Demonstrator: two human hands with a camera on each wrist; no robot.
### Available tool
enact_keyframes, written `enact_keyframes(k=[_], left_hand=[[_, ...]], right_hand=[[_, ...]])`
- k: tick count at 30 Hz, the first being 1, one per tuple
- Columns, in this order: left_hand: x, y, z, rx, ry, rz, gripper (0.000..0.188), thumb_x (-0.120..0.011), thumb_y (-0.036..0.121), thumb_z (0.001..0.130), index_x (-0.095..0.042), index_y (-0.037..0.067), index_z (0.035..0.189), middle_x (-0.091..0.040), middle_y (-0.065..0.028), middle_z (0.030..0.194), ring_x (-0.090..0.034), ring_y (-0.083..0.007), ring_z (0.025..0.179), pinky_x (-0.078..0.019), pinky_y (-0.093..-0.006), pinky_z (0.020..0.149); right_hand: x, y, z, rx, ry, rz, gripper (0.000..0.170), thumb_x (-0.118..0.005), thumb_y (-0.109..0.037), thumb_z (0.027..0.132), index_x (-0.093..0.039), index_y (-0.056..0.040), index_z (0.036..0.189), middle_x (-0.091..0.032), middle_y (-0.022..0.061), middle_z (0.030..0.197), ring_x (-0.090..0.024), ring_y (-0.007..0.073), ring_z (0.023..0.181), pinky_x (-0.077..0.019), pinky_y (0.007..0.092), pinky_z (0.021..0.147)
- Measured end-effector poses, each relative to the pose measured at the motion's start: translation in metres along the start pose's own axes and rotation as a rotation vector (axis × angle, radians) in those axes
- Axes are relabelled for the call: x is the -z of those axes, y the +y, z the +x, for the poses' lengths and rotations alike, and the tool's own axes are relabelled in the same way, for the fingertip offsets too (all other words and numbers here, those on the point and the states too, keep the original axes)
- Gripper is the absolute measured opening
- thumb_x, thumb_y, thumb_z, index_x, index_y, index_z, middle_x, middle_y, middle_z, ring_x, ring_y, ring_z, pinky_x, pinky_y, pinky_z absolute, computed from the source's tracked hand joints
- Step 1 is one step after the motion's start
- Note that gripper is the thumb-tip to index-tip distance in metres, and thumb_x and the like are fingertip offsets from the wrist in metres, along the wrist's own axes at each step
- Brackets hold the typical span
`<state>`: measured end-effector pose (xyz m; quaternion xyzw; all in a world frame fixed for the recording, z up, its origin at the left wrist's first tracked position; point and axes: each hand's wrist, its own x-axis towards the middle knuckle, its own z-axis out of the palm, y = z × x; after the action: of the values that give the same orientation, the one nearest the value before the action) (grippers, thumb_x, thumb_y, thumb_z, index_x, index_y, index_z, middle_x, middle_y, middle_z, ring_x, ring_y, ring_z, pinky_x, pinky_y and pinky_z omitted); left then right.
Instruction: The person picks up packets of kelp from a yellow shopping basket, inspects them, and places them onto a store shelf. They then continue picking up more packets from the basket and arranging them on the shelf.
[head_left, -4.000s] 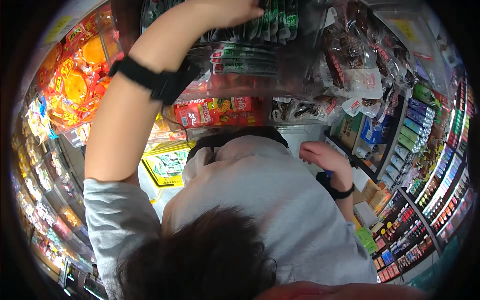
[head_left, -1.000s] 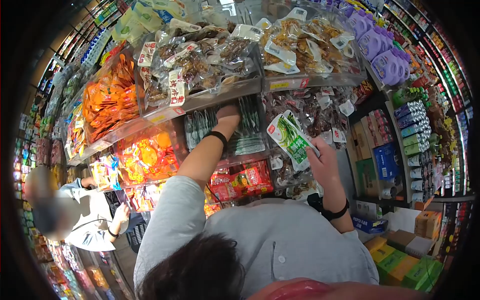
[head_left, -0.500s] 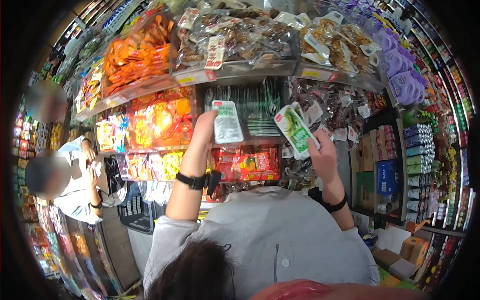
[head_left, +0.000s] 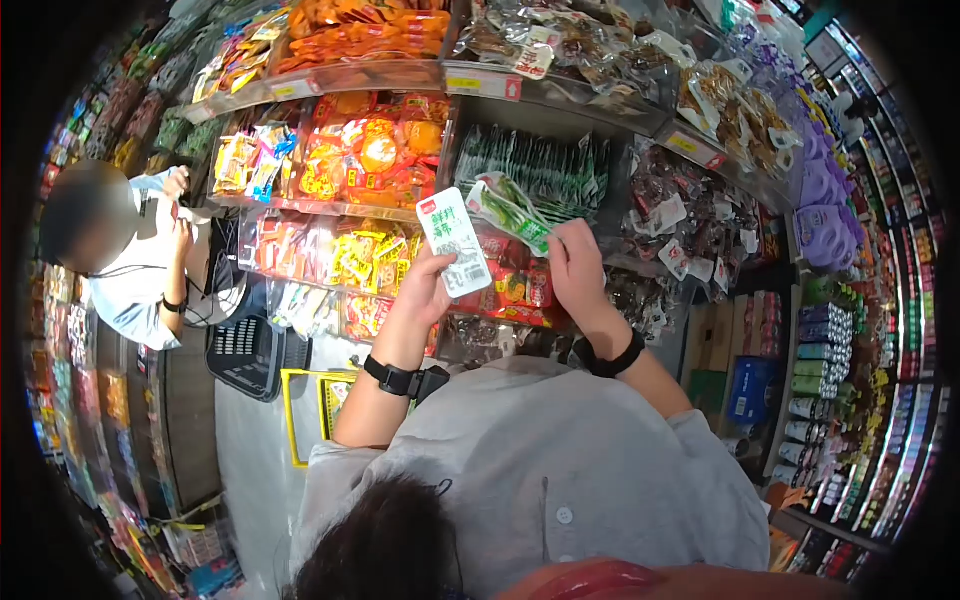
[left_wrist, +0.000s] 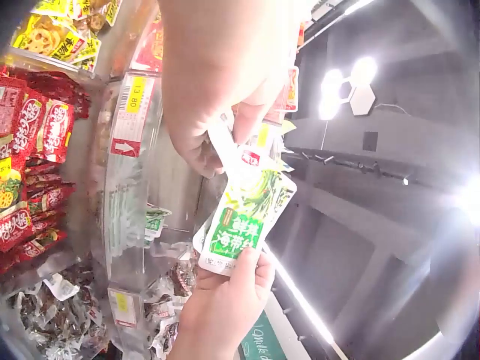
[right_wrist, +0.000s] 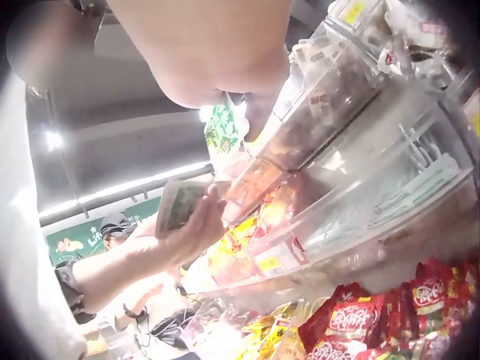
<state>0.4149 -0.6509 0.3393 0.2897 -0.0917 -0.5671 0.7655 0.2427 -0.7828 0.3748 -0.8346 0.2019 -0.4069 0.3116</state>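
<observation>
In the head view my left hand (head_left: pixel 428 288) pinches a flat packet (head_left: pixel 455 245), its white printed back facing up. Close beside it, my right hand (head_left: pixel 578 262) grips green-and-white food packets (head_left: pixel 512 215) by their lower end. The left wrist view shows the green printed front of the right hand's packet (left_wrist: pixel 244 214), with another edge behind it. There the left hand's fingers (left_wrist: pixel 202 146) hold the white packet edge-on, overlapping the green one. Beyond both hands, a clear bin of upright green packets (head_left: pixel 535 170) stands in the shelf.
Clear bins of red-and-orange snack bags (head_left: pixel 375 145) and dark vacuum packs (head_left: pixel 670 205) flank the green packets. An upper shelf edge (head_left: pixel 560 98) juts out above. At left stand another person (head_left: pixel 150 250), a black basket (head_left: pixel 245 355) and a yellow-framed basket (head_left: pixel 292 420) on the floor.
My left hand has come out of the green packets' bin with a packet and moved toward the right hand. The right hand, bare four seconds ago, holds packets and has moved inward.
</observation>
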Motion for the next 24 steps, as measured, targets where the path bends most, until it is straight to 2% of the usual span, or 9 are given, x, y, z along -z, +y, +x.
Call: enact_keyframes(k=[3,5,6,10,11,14,18,21,24], left_hand=[[0.011,-0.001,-0.009,0.105,-0.068,-0.157,0.057,-0.051,0.004,0.079,-0.029,0.001,0.131,-0.043,-0.0226,0.127,-0.046,-0.0321,0.115,-0.0409,-0.0443,0.096],[0.012,-0.006,-0.013,0.121,-0.165,-0.271,0.058,-0.053,0.011,0.081,-0.028,0.001,0.132,-0.037,-0.0187,0.133,-0.038,-0.0316,0.122,-0.0298,-0.0463,0.103],[0.01,-0.01,-0.014,0.067,-0.147,-0.242,0.057,-0.053,0.012,0.082,-0.028,0.001,0.133,-0.037,-0.0175,0.133,-0.039,-0.0311,0.122,-0.0291,-0.0458,0.104],[0.001,-0.019,-0.013,-0.114,-0.117,-0.133,0.052,-0.051,0.015,0.085,-0.031,0.002,0.132,-0.041,-0.0131,0.131,-0.041,-0.0288,0.12,-0.0298,-0.0443,0.103],[-0.001,-0.02,-0.013,-0.151,-0.117,-0.111,0.05,-0.051,0.015,0.086,-0.032,0.002,0.131,-0.043,-0.0121,0.13,-0.042,-0.0281,0.119,-0.031,-0.044,0.102],[-0.006,-0.022,-0.016,-0.22,-0.068,-0.022,0.046,-0.05,0.015,0.088,-0.034,0.002,0.129,-0.046,-0.0111,0.127,-0.045,-0.027,0.117,-0.0345,-0.0434,0.099],[-0.02,-0.014,-0.019,-0.235,0.033,0.01,0.041,-0.046,0.007,0.088,-0.036,0.002,0.127,-0.047,-0.0105,0.124,-0.046,-0.0239,0.115,-0.0367,-0.0403,0.097],[-0.033,0.001,-0.019,-0.24,-0.05,-0.014,0.044,-0.038,0.008,0.09,-0.027,0.004,0.132,-0.04,-0.0158,0.131,-0.04,-0.028,0.12,-0.0355,-0.0426,0.099],[-0.028,-0.007,-0.012,-0.228,-0.126,-0.004,0.049,-0.034,0.015,0.091,-0.019,0.005,0.136,-0.032,-0.0153,0.137,-0.034,-0.029,0.125,-0.0301,-0.0431,0.103]], right_hand=[[-0.011,0.012,0.005,-0.098,0.07,0.192,0.005,-0.049,0.0,0.085,-0.046,-0.0002,0.089,-0.05,0.0072,0.08,-0.049,0.0157,0.072,-0.0415,0.0273,0.067],[-0.017,0.008,-0.001,-0.418,-0.029,0.49,0.007,-0.049,0.0,0.086,-0.045,-0.0018,0.092,-0.051,0.0047,0.084,-0.048,0.0108,0.077,-0.0413,0.0248,0.069],[-0.022,0.006,-0.003,-0.579,-0.077,0.637,0.008,-0.048,0.0,0.086,-0.044,-0.0026,0.093,-0.051,0.0034,0.086,-0.047,0.0083,0.08,-0.0413,0.0236,0.07],[-0.049,0.011,-0.016,-0.45,-0.175,0.716,0.014,-0.05,0.004,0.084,-0.042,-0.0033,0.092,-0.053,0.0045,0.095,-0.051,0.0078,0.085,-0.0417,0.0218,0.072],[-0.055,0.017,-0.02,-0.434,-0.175,0.625,0.016,-0.052,0.005,0.083,-0.044,-0.0019,0.095,-0.054,0.0043,0.095,-0.052,0.0084,0.085,-0.042,0.0224,0.074],[-0.057,0.003,-0.02,-0.393,-0.195,0.557,0.021,-0.058,-0.002,0.079,-0.048,0.0005,0.097,-0.059,0.0109,0.09,-0.058,0.0147,0.089,-0.0446,0.0283,0.074],[-0.051,-0.006,-0.021,-0.392,-0.126,0.453,0.022,-0.057,-0.008,0.082,-0.048,0.0026,0.099,-0.06,0.014,0.088,-0.06,0.0231,0.083,-0.0446,0.0328,0.072],[-0.035,-0.014,-0.016,-0.344,0.022,0.259,0.019,-0.056,-0.005,0.081,-0.048,0.0012,0.097,-0.055,0.0105,0.091,-0.055,0.017,0.083,-0.0433,0.0292,0.072],[-0.03,-0.024,-0.01,-0.005,-0.009,-0.008,0.021,-0.053,-0.003,0.076,-0.046,0.0021,0.095,-0.05,0.0164,0.092,-0.052,0.034,0.084,-0.0437,0.0398,0.07]])
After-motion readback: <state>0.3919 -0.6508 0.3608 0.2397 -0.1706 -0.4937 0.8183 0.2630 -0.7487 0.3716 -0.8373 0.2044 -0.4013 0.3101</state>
